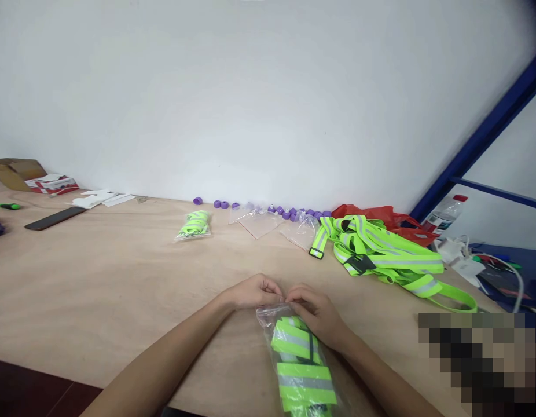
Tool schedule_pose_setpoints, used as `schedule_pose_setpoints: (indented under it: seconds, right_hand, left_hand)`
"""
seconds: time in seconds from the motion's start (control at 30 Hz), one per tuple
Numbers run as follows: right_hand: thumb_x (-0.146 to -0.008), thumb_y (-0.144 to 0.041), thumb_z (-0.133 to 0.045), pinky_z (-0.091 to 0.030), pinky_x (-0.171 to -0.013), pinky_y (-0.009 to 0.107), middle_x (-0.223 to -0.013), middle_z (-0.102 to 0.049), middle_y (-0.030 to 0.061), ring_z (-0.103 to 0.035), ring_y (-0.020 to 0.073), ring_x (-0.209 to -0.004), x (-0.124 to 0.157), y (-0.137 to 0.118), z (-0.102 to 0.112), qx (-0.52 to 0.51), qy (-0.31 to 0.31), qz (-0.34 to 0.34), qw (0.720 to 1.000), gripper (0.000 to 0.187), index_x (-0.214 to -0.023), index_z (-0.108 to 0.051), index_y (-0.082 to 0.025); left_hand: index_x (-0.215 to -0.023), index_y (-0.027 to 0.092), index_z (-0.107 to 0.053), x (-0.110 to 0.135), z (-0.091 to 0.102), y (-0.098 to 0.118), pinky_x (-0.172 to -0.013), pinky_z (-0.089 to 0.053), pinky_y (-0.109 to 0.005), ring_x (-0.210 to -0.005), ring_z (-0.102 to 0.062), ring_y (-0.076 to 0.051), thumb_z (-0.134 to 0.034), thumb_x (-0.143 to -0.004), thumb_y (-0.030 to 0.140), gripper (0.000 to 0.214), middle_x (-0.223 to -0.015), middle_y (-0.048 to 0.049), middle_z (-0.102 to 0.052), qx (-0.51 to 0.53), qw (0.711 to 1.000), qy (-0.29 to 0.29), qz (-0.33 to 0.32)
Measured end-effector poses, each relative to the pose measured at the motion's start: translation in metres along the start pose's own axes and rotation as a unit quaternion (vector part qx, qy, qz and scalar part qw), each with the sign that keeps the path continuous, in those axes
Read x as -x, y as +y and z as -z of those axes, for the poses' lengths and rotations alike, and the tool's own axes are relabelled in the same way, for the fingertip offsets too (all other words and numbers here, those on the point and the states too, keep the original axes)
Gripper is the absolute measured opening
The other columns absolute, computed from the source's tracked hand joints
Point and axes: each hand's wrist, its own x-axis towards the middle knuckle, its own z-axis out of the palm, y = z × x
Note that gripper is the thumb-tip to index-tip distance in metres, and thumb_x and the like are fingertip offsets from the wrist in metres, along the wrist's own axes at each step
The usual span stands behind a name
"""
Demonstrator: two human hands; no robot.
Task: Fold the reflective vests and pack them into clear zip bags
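A clear zip bag (268,317) lies near the table's front edge, with a folded neon-yellow reflective strap (305,376) inside it. My left hand (258,291) pinches the bag's top edge, fingers curled together. Right beside it, my right hand (315,310) also pinches that edge, its thumb and fingertips almost meeting the left ones. Farther back stands a second packed bag (194,226) with a similar strap. To the right, a loose pile of neon-yellow reflective straps (385,249) with black buckles spreads over the table.
Empty clear bags (259,223) and several purple rolls (289,214) lie along the wall. A red plastic bag (381,217) and a bottle (445,217) stand behind the straps. At left are a cardboard box (16,174), papers (98,198) and a dark flat bar (55,218).
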Motion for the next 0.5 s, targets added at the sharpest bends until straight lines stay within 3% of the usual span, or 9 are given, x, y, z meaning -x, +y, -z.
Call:
schedule_pose_setpoints:
  seconds: [0.27, 0.4, 0.5]
  right_hand:
    - [-0.085, -0.028, -0.060, -0.047, -0.067, 0.026, -0.080, -0.066, 0.0020, -0.061, 0.0172, -0.075, 0.0000, 0.0000, -0.0006, -0.020, -0.008, -0.095, 0.995, 0.010, -0.081, -0.064, -0.020]
    - [-0.085, -0.032, -0.060, -0.049, -0.068, 0.027, -0.078, -0.065, 0.0017, -0.062, 0.0177, -0.075, 0.0013, 0.0034, -0.0033, -0.020, 0.004, -0.111, 0.994, 0.013, -0.078, -0.062, -0.020]
    - [-0.084, -0.033, -0.060, -0.050, -0.069, 0.027, -0.076, -0.064, 0.0012, -0.063, 0.0180, -0.074, 0.0020, 0.0045, -0.0044, -0.019, 0.022, -0.116, 0.993, 0.014, -0.077, -0.061, -0.021]
  left_hand:
    - [-0.073, 0.012, -0.071, -0.0018, -0.0053, -0.0024, -0.048, -0.029, -0.020, -0.050, -0.039, -0.007, -0.068, -0.079, 0.031, 0.021, -0.057, 0.0038, -0.054, -0.015, 0.999, 0.022, -0.042]
    - [-0.073, 0.013, -0.068, -0.0028, -0.0064, -0.0035, -0.050, -0.030, -0.021, -0.053, -0.041, -0.008, -0.072, -0.079, 0.041, 0.029, -0.058, 0.0040, -0.053, -0.006, 0.999, 0.017, -0.051]
    - [-0.078, 0.013, -0.067, -0.0041, -0.0060, -0.0061, -0.054, -0.036, -0.022, -0.057, -0.049, -0.010, -0.080, -0.069, 0.051, 0.041, -0.065, 0.0019, -0.059, 0.010, 0.999, -0.005, -0.047]
